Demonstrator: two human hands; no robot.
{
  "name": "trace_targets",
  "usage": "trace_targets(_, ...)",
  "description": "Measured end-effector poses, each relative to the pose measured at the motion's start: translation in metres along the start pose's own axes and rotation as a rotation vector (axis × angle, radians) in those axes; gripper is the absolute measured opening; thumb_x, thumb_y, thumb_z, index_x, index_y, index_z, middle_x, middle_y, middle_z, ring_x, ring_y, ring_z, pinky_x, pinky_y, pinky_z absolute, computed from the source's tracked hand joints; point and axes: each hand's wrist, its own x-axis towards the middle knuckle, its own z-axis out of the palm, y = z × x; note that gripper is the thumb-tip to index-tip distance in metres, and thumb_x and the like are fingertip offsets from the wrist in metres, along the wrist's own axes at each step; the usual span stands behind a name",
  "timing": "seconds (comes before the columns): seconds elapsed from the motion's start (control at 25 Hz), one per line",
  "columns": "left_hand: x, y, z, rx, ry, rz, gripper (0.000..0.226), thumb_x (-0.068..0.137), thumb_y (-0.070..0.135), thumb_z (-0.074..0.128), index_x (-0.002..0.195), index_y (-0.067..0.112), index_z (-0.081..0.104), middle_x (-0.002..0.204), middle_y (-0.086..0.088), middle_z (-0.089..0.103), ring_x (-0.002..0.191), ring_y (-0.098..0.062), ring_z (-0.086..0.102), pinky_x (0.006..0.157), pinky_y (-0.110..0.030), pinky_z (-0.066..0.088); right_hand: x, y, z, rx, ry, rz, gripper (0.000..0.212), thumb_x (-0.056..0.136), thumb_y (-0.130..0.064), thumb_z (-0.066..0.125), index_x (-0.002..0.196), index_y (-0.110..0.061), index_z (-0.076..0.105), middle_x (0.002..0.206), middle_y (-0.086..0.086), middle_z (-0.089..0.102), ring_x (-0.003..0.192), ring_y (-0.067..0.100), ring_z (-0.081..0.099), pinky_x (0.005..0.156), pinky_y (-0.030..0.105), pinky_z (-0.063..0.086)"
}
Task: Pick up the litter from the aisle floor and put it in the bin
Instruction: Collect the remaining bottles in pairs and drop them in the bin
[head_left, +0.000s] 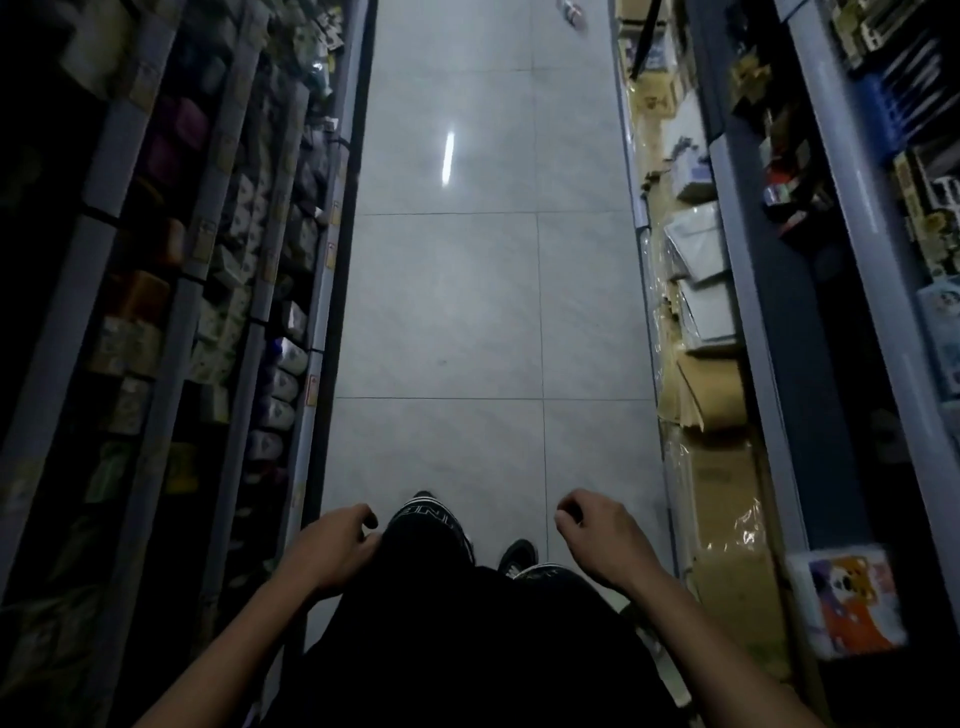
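Note:
A small crumpled piece of litter (571, 13), pale with red marks and blurred, lies on the grey tiled aisle floor (467, 312) at the far end, near the right shelf. My left hand (335, 543) hangs low at the bottom left of the aisle with its fingers loosely curled and nothing in it. My right hand (597, 535) hangs the same way at the bottom right, holding nothing. Both hands are far from the litter. No bin is in view.
Tall shelves (218, 291) packed with boxed goods line the left side. The right shelves (727, 322) hold cardboard boxes and wrapped packs down to the floor. My dark trousers and shoes (431, 525) show between my hands. A ceiling light glints on the tiles (448, 156).

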Motion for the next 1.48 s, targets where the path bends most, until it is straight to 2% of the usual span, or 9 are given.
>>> trace_targets(0.16, 0.012, -0.006, -0.009, -0.112, 0.005, -0.131, 0.035, 0.092, 0.049, 0.050, 0.121, 0.032, 0.063, 0.104, 0.011, 0.073, 0.087, -0.009, 0.065, 0.073, -0.029, 0.052, 0.065, -0.040, -0.045, -0.051, -0.027, -0.098, 0.026, 0.097, -0.045, 0.052, 0.108, -0.027, 0.068, 0.107, -0.007, 0.068, 0.094, 0.015, 0.064, 0.082, 0.036, 0.055)
trace_targets(0.32, 0.061, -0.009, -0.041, -0.210, 0.004, -0.185, 0.036, 0.091, 0.052, 0.049, 0.119, 0.034, 0.063, 0.102, 0.012, 0.071, 0.085, -0.009, 0.064, 0.069, -0.029, 0.048, 0.138, -0.094, -0.092, -0.075, -0.019, -0.154, 0.027, 0.096, -0.044, 0.052, 0.107, -0.027, 0.069, 0.106, -0.006, 0.069, 0.093, 0.016, 0.065, 0.083, 0.038, 0.056)
trace_targets(0.56, 0.177, 0.005, -0.155, -0.199, 0.007, -0.172, 0.035, 0.092, 0.048, 0.050, 0.118, 0.030, 0.065, 0.102, 0.009, 0.072, 0.087, -0.012, 0.065, 0.073, -0.030, 0.052, 0.224, -0.145, -0.166, -0.137, -0.027, -0.111, 0.025, 0.097, -0.042, 0.053, 0.107, -0.025, 0.069, 0.106, -0.005, 0.070, 0.093, 0.015, 0.064, 0.082, 0.037, 0.054)
trace_targets(0.76, 0.281, 0.073, -0.264, -0.098, 0.005, -0.019, 0.037, 0.092, 0.045, 0.049, 0.122, 0.027, 0.063, 0.111, 0.004, 0.073, 0.098, -0.019, 0.067, 0.083, -0.034, 0.055, 0.280, -0.132, -0.240, -0.065, 0.053, 0.035, 0.021, 0.100, -0.039, 0.056, 0.109, -0.025, 0.070, 0.104, -0.005, 0.070, 0.091, 0.014, 0.065, 0.079, 0.034, 0.054)
trace_targets(0.88, 0.348, 0.135, -0.323, -0.032, 0.015, 0.073, 0.038, 0.093, 0.045, 0.048, 0.124, 0.027, 0.063, 0.110, 0.005, 0.073, 0.096, -0.018, 0.066, 0.078, -0.033, 0.052, 0.315, -0.112, -0.291, 0.012, 0.109, 0.151, 0.019, 0.099, -0.037, 0.057, 0.107, -0.026, 0.070, 0.104, -0.005, 0.071, 0.090, 0.014, 0.064, 0.079, 0.033, 0.053)
trace_targets(1.04, 0.429, 0.220, -0.384, -0.011, 0.056, 0.158, 0.036, 0.096, 0.043, 0.047, 0.125, 0.027, 0.061, 0.110, 0.006, 0.071, 0.091, -0.015, 0.063, 0.075, -0.033, 0.053, 0.399, -0.093, -0.352, 0.014, 0.092, 0.171, 0.020, 0.099, -0.036, 0.056, 0.106, -0.024, 0.070, 0.104, -0.003, 0.071, 0.092, 0.016, 0.064, 0.081, 0.035, 0.054)
trace_targets(1.16, 0.468, 0.265, -0.420, -0.025, 0.056, 0.130, 0.035, 0.097, 0.042, 0.048, 0.125, 0.026, 0.062, 0.112, 0.003, 0.072, 0.094, -0.017, 0.064, 0.081, -0.035, 0.054, 0.464, -0.099, -0.406, -0.044, 0.071, 0.136, 0.023, 0.098, -0.037, 0.054, 0.106, -0.023, 0.070, 0.107, 0.001, 0.071, 0.096, 0.021, 0.065, 0.084, 0.038, 0.054)
trace_targets(1.28, 0.495, 0.284, -0.444, -0.090, 0.042, 0.064, 0.034, 0.095, 0.047, 0.050, 0.119, 0.028, 0.063, 0.108, 0.004, 0.073, 0.090, -0.016, 0.066, 0.079, -0.034, 0.054, 0.530, -0.119, -0.461, -0.072, 0.049, 0.081, 0.025, 0.097, -0.040, 0.054, 0.107, -0.023, 0.070, 0.108, 0.001, 0.071, 0.096, 0.021, 0.065, 0.084, 0.037, 0.054)
trace_targets(1.48, 0.536, 0.284, -0.483, -0.327, 0.052, -0.084, 0.026, 0.093, 0.049, 0.053, 0.110, 0.034, 0.066, 0.100, 0.011, 0.072, 0.083, -0.003, 0.064, 0.073, -0.029, 0.053, 0.650, -0.182, -0.533, -0.135, 0.002, -0.049, 0.029, 0.096, -0.042, 0.052, 0.109, -0.024, 0.069, 0.105, -0.003, 0.070, 0.093, 0.019, 0.064, 0.081, 0.035, 0.053)
